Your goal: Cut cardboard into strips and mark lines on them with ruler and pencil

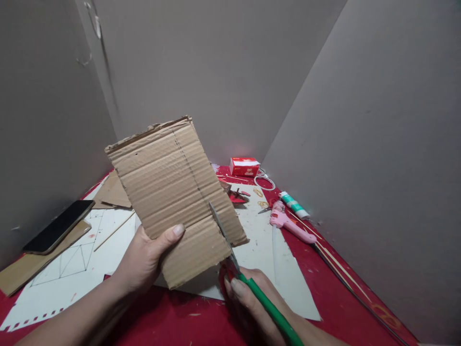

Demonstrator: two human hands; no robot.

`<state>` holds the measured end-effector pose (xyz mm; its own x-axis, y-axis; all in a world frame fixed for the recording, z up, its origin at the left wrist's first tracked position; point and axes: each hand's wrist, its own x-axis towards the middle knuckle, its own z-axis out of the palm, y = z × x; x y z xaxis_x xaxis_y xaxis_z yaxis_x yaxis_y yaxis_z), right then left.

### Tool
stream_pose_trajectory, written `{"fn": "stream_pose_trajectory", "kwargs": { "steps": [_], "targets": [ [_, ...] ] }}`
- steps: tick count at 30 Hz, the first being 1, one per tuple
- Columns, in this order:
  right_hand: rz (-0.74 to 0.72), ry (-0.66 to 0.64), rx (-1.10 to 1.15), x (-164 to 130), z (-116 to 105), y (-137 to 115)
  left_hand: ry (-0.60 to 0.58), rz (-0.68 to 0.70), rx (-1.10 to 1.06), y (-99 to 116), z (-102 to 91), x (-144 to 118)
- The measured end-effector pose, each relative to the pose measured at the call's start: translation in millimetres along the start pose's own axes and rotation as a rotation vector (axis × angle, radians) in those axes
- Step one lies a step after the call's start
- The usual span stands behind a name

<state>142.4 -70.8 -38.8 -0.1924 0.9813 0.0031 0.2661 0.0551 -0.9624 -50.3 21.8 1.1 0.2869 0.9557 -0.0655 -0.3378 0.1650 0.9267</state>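
A piece of corrugated cardboard (pixel 162 182) is held up, tilted, above the table in the head view. My left hand (pixel 151 252) grips its lower left side, with the thumb on the near face. A dashed pencil line runs down the cardboard near its right side. My right hand (pixel 252 293) is closed around scissors (pixel 268 305) with a green handle. One blade lies over the face of the cardboard along that line, and a cut splits the lower edge, leaving a strip on the right. The other blade is largely hidden.
White paper (pixel 104 250) with drawn lines covers the red tabletop (pixel 180 319). At left lies a phone (pixel 59 226) on cardboard strips. On the right are a pink glue gun (pixel 291 223), a green-and-white tube (pixel 293 204), a white cable coil (pixel 264 182) and a red box (pixel 245 166). Grey walls enclose the table.
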Motion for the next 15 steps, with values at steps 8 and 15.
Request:
{"fn": "stream_pose_trajectory", "kwargs": {
  "steps": [8, 15],
  "targets": [
    [-0.036, 0.02, 0.045, -1.4, 2.8, 5.0, -0.015, -0.063, -0.026, 1.2, 0.0, -1.0],
    [-0.05, -0.041, 0.02, -0.2, 1.6, 6.4, 0.007, -0.013, -0.043, 5.5, -7.9, 11.9]
  ]
}}
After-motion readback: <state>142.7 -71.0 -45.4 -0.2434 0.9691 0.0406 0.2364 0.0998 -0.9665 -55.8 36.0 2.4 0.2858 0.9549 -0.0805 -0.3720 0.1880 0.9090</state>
